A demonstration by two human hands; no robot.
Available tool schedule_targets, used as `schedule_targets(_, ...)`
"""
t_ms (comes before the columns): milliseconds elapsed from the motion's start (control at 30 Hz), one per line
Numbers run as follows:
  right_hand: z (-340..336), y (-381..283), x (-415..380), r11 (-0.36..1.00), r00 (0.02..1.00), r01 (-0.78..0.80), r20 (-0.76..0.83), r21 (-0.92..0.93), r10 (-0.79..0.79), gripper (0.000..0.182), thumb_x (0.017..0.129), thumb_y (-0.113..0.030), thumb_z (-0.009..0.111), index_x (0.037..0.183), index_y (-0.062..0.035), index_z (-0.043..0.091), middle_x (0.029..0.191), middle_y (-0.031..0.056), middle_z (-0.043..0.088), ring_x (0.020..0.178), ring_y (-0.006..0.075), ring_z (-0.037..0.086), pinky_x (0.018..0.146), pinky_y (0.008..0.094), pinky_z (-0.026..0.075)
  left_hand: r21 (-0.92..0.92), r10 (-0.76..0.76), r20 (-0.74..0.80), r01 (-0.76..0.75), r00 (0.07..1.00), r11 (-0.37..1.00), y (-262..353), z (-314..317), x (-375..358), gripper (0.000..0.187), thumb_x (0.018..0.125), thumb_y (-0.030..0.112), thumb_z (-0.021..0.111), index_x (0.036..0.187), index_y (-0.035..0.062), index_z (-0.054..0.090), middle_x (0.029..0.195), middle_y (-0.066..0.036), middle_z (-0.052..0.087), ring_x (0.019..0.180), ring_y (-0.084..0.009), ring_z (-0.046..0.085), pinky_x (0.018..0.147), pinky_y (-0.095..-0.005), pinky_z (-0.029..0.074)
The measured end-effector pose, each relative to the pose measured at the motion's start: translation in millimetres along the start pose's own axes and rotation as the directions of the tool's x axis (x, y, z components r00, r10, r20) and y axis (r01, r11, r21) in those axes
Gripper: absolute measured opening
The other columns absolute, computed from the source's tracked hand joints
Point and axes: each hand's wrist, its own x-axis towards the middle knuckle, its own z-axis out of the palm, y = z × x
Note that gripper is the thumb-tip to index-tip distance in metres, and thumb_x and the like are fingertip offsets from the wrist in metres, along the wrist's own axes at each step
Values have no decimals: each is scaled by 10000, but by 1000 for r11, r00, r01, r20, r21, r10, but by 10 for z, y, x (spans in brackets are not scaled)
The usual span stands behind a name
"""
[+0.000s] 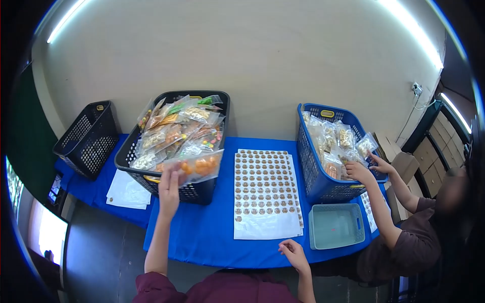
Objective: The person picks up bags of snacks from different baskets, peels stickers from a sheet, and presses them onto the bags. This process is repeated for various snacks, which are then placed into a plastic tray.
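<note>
Held at the front rim of the black basket (151, 178): one clear packet (194, 166), flat and glossy, filled with round orange pieces, lying tilted over the rim. Left hand (169, 187) raised, grip closed on the left end of this packet, fingers wrapped around its edge. Right hand (293, 251) resting at the near edge of the bench (202, 237), fingers loosely curled, grip holding nothing, just beside the bottom corner of the sticker sheet (265, 194).

Counted: three baskets, two black and one blue; one small grey-green tray (353, 241); one large sticker sheet in the middle with many rows of round brown stickers; a few plain white sheets (126, 192) at the left, under the black basket's side.

Black basket full of clear packets with mixed contents, green, orange, yellow and white; too many and too overlapped for an exact count. Second black basket (88, 139) at the far left, tilted, contents not visible. Blue basket (323, 187) at the right, also holding clear packets, pale and brownish. Grey-green tray in front of the blue basket, with nothing visible inside.

At the right, another person, both hands (359, 171) reaching into the blue basket among the packets.
</note>
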Motion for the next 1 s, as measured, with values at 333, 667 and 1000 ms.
schedule_targets(333,588,-522,184,873,951,12,263,488,-160,239,847,-158,561,996,29,563,922,105,612,818,150,595,716,255,469,-27,-453,601,584,658,812,-167,474,-919,274,914,198,412,1135,40,444,1187,-133,492,1048,-200,512,858,-328,440)
schedule_targets(667,349,-193,282,862,997,-72,60,502,49,265,881,-204,511,996,31,555,918,102,619,833,144,601,732,267,478,-245,-650,528,831,546,499,-548,478,-1518,451,897,213,467,1273,59,273,1291,-136,380,1135,-246,447,924,-347,382)
schedule_targets(1000,1112,-313,170,628,781,614,258,-478,-568,404,763,-216,642,1119,-59,529,1038,124,568,977,281,528,876,362,375,-311,-622,415,745,665,590,-653,746,-1735,374,874,151,518,1200,25,387,1092,-60,508,954,-123,515,768,-249,448)
